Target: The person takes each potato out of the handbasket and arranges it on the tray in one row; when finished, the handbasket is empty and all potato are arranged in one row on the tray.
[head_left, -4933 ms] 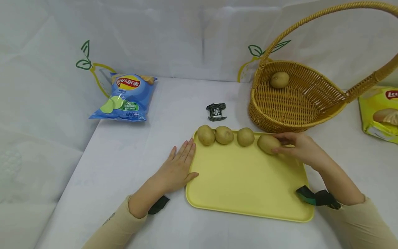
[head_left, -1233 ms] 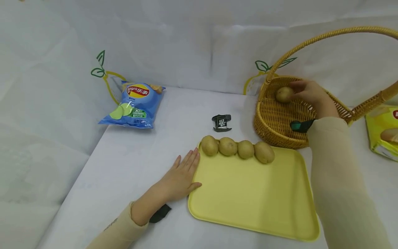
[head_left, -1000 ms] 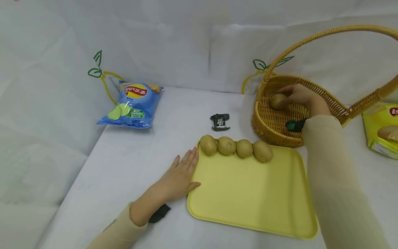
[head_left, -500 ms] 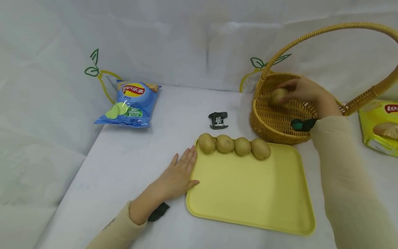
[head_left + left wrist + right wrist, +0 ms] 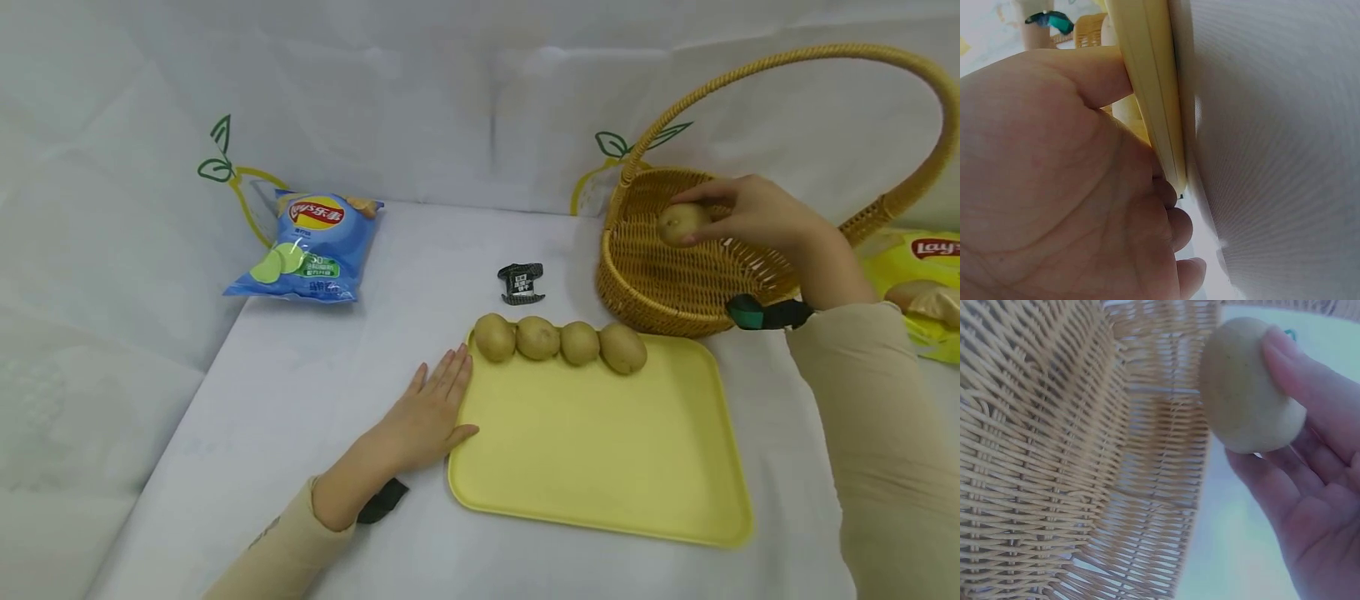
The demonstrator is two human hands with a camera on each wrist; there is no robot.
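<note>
My right hand [image 5: 768, 221] pinches a potato [image 5: 681, 223] between thumb and fingers, over the wicker basket [image 5: 660, 312]. The right wrist view shows this potato [image 5: 1244, 387] above the basket's rim, with the woven inside of the basket beside it. Along the far edge of the yellow tray [image 5: 592, 450] lies a row of several potatoes [image 5: 580, 343], side by side. My left hand [image 5: 416, 429] rests palm down at the tray's left edge, fingers straight, thumb reaching over the rim. In the left wrist view the thumb and fingertips touch the tray's side [image 5: 1150, 81].
A blue bag of chips [image 5: 307, 246] lies at the back left. Behind the tray is a small black packet [image 5: 521, 283]. A yellow bag of chips [image 5: 930, 287] stands right of the basket, whose tall handle [image 5: 795, 54] arches over it. White cloth forms the backdrop.
Earlier my right hand held the rightmost tray potato, which now touches its neighbour. It then reached into the basket, took hold of the potato there and has raised it. My left hand stayed put.
</note>
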